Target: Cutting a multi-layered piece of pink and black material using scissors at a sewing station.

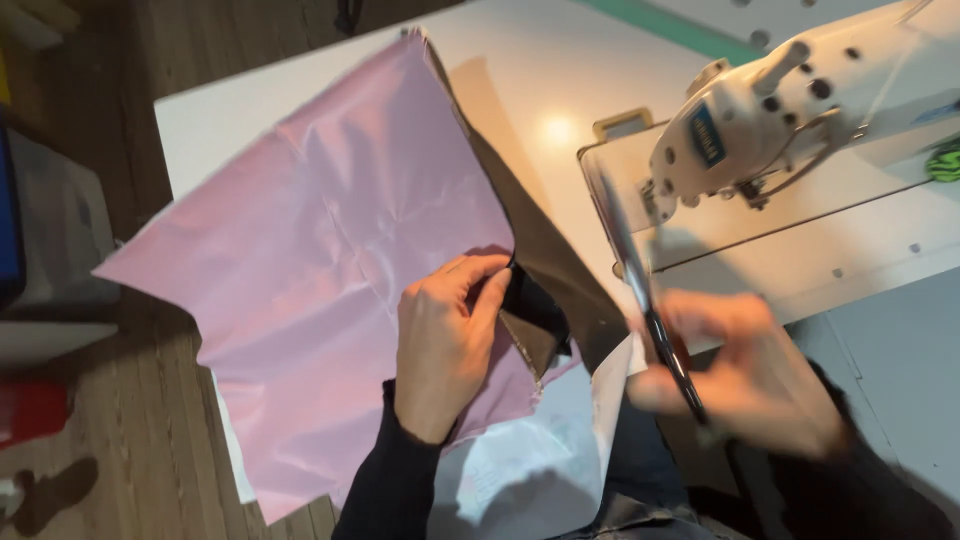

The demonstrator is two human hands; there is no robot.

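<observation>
Currently a large pink satin fabric sheet point(320, 260) is spread over the white counter point(520, 90), w/ its lower-left part hanging past the counter edge over the wood floor point(130, 440). A dark brown fabric layer point(545, 260) is seen along the pink sheet's right edge, running diagonally from top centre down toward the hands.

L hand point(445, 345): laid on the pink sheet near its right edge, fingers curled and pressed together, pinching a small folded black/brown flap point(535, 320) at that edge. Flap is held up slightly off the sheet.

R hand point(745, 375): motion-blurred, closed around the handles of scissors point(655, 320). Blades are pointed up and slightly left, long axis approx. parallel to the brown edge. Whether the blades are parted can't be told from the blur.

Key relation: the pinched flap lies to the left of the scissors, just beside the lower part of the blades but not touching. L hand is at the flap already; R hand is further off, to the right and lower.

A white paper sheet point(530, 460) is seen under the lower fabric corner. An industrial sewing machine point(800, 110), white, sits at upper right of the counter, well apart from both hands.
</observation>
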